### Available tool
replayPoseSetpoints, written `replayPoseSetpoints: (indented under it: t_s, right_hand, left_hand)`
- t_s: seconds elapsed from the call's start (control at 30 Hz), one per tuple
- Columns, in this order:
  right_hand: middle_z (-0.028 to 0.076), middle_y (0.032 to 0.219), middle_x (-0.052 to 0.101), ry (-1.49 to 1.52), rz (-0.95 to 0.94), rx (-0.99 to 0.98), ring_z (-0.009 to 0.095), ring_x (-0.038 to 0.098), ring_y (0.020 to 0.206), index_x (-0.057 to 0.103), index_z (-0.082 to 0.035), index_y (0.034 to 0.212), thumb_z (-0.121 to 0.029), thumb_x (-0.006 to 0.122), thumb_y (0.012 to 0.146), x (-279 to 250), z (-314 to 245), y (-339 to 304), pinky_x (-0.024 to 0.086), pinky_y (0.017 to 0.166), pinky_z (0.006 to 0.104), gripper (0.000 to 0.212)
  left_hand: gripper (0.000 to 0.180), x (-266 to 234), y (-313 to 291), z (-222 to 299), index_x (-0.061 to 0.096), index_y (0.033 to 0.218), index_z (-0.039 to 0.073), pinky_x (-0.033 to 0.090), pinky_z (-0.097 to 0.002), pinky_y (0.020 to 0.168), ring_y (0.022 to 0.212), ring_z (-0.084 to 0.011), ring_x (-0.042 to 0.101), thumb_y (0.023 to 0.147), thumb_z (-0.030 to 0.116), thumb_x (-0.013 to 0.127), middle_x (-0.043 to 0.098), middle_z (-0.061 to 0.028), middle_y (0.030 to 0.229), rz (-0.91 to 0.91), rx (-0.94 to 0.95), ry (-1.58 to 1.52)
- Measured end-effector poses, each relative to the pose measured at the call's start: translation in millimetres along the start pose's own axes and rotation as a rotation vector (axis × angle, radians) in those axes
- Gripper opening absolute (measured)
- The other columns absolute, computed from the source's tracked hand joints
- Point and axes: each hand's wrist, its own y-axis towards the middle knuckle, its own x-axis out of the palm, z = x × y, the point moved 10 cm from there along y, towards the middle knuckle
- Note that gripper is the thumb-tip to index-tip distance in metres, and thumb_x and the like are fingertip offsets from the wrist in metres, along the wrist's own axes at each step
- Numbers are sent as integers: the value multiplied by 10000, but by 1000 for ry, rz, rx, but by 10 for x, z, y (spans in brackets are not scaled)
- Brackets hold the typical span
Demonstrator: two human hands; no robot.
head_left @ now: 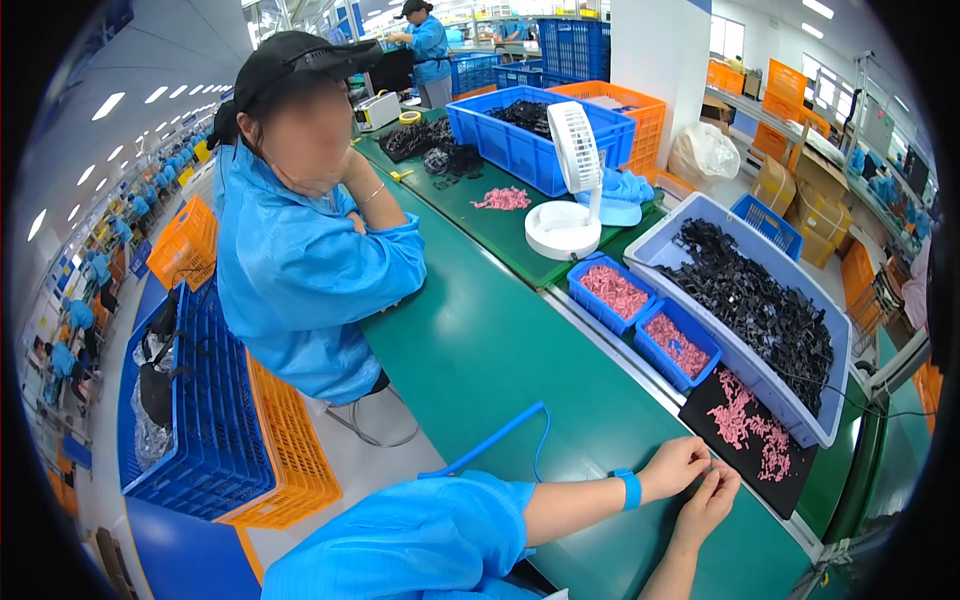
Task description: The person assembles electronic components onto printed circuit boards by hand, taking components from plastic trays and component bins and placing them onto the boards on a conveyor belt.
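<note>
My left hand (674,467) and my right hand (708,506) meet fingertip to fingertip over the green bench top, just in front of a black mat (745,412). Both are closed in a pinch. A small dark bit shows between the fingertips, too small to name. A blue band (627,489) circles my left wrist. On the mat lie loose small pink pieces (735,412). Beyond it, a large grey-blue tray (690,290) holds a heap of black plastic parts (750,300). Two small blue bins (652,340) of pink pieces stand left of that tray.
A blue coiled cord (490,440) crosses the bench (480,340). Across from me a person in a blue smock (300,270) leans on the bench edge. A white fan (563,228), a blue cap (622,197) and a blue crate (480,137) stand further back. Stacked crates (220,430) are at left.
</note>
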Motion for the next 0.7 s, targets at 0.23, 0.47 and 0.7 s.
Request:
replayPoseSetpoints:
  t_s: [0.23,0.47,0.7]
  right_hand:
    - [88,900,575,38,-17,27,147,543,774,502,11,938,-112,462,974,-33,-66,17,449,681,278,135]
    - [80,874,562,28,-16,3,144,537,765,509,15,949,-108,464,972,-35,-4,82,445,675,273,133]
    - [126,817,533,-192,10,-39,232,519,727,507,18,894,-62,513,913,-108,163,101,433,659,339,83]
  left_hand:
    - [101,83,-40,9,588,842,0,489,-250,546,623,-95,582,899,83,578,615,-43,754,-63,-98,-118]
    - [102,132,38,-48,580,857,2,498,-244,557,642,-81,582,905,92,578,607,-32,756,-97,-108,-117]
    - [100,124,3,-56,582,856,-2,502,-249,584,671,-80,573,896,90,585,614,-38,760,-91,-132,-197]
